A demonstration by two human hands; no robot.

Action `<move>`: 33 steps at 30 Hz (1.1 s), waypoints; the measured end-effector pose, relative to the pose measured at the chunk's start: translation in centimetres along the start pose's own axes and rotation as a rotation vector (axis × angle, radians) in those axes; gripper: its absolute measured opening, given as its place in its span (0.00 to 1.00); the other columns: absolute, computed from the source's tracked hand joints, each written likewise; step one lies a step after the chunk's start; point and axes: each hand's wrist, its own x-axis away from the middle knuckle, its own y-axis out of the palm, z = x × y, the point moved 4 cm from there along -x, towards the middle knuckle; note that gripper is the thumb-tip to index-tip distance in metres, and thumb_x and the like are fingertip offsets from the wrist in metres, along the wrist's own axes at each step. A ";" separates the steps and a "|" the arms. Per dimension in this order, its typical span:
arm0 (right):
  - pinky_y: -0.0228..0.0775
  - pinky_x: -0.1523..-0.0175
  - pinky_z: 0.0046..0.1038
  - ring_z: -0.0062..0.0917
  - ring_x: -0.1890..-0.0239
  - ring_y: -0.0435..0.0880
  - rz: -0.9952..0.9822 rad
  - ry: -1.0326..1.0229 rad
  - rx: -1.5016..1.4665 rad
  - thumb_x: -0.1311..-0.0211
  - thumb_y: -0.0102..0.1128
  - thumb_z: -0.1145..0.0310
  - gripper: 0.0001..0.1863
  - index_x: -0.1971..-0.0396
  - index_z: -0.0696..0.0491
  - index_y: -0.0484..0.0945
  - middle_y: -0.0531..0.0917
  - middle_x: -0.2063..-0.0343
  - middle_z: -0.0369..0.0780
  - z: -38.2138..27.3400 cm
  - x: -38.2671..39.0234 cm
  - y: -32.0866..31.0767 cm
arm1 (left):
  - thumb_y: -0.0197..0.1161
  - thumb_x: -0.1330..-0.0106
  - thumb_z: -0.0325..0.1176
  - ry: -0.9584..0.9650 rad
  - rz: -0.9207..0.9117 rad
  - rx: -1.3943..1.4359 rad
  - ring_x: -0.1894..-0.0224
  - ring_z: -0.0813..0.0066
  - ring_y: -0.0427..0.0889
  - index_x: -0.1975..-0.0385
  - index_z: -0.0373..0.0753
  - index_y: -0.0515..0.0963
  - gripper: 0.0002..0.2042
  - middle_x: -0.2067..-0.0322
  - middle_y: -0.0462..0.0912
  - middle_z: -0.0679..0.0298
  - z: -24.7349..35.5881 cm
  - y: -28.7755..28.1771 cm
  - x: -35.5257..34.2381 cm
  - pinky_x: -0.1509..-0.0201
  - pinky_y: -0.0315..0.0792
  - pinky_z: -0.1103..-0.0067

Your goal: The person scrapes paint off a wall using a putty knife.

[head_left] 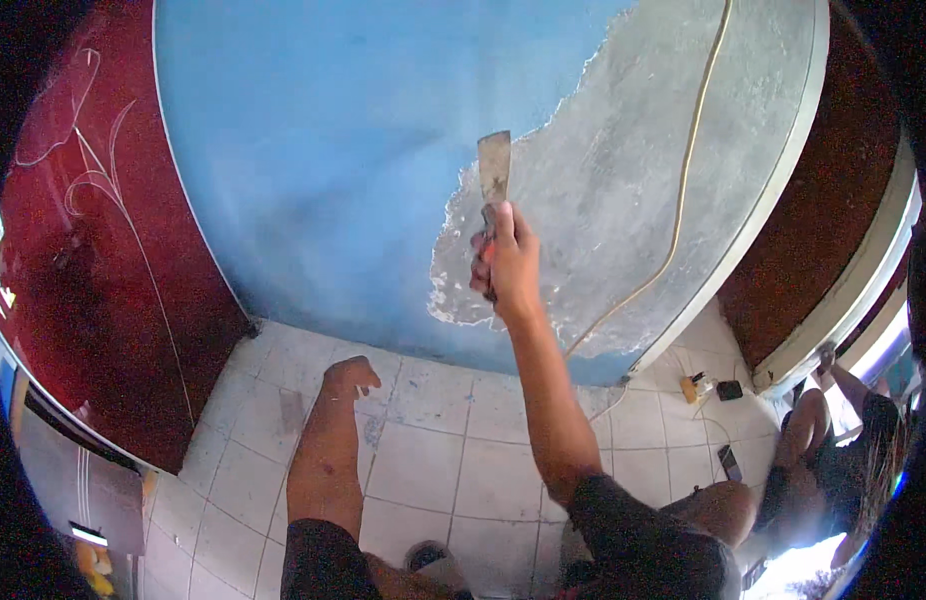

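Our right grip (pixel 511 265) wraps the handle of the scraper (pixel 494 165), its blade before the ragged edge of the blue paint (pixel 323 130), contact unclear; our left grip (pixel 349 376), loosely parted, looks empty. We likely scrape best keeping the blade shallow beneath that edge.

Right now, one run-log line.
right hand: gripping scraper, contact unclear | left hand: nothing visibly held | surface: blue wall, grey patch

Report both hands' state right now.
Left hand: partly open, nothing visible in it.
Right hand: closed, holding the scraper by its handle.
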 end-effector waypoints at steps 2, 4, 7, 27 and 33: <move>0.50 0.88 0.21 0.15 0.90 0.62 0.058 0.004 -0.045 0.28 0.44 0.49 0.18 0.57 0.49 0.70 0.69 0.82 0.33 1.4 3.1 -0.5 | 0.65 0.42 0.41 0.064 -0.044 0.061 0.65 0.61 0.85 0.57 0.30 0.79 0.20 0.60 0.85 0.57 0.4 1.5 0.1 0.61 0.78 0.62; 0.52 0.88 0.20 0.15 0.89 0.64 0.098 0.101 -0.066 0.28 0.44 0.49 0.19 0.55 0.50 0.70 0.69 0.83 0.34 3.0 4.4 -2.4 | 0.65 0.43 0.41 0.055 -0.018 -0.173 0.65 0.61 0.85 0.58 0.32 0.80 0.19 0.61 0.85 0.56 6.2 1.9 3.6 0.60 0.78 0.63; 0.56 0.88 0.22 0.16 0.90 0.66 0.124 -0.038 0.038 0.28 0.43 0.51 0.19 0.56 0.52 0.71 0.70 0.84 0.35 2.6 -0.1 -0.1 | 0.64 0.43 0.42 0.067 0.012 -0.019 0.65 0.62 0.85 0.58 0.33 0.80 0.19 0.61 0.85 0.55 2.1 0.7 0.3 0.60 0.78 0.63; 0.55 0.88 0.22 0.17 0.90 0.65 0.171 -0.052 -0.137 0.27 0.43 0.50 0.19 0.64 0.53 0.68 0.69 0.85 0.34 3.4 -0.2 -0.7 | 0.64 0.42 0.43 0.074 -0.014 -0.152 0.67 0.62 0.86 0.61 0.32 0.81 0.18 0.63 0.86 0.58 5.1 2.9 1.5 0.65 0.79 0.65; 0.57 0.89 0.22 0.16 0.91 0.65 0.117 0.065 -0.178 0.28 0.42 0.48 0.20 0.62 0.51 0.69 0.68 0.85 0.33 3.7 4.1 -0.4 | 0.63 0.40 0.42 0.181 0.043 -0.059 0.64 0.60 0.85 0.57 0.30 0.80 0.20 0.60 0.85 0.56 3.8 1.2 3.3 0.58 0.77 0.59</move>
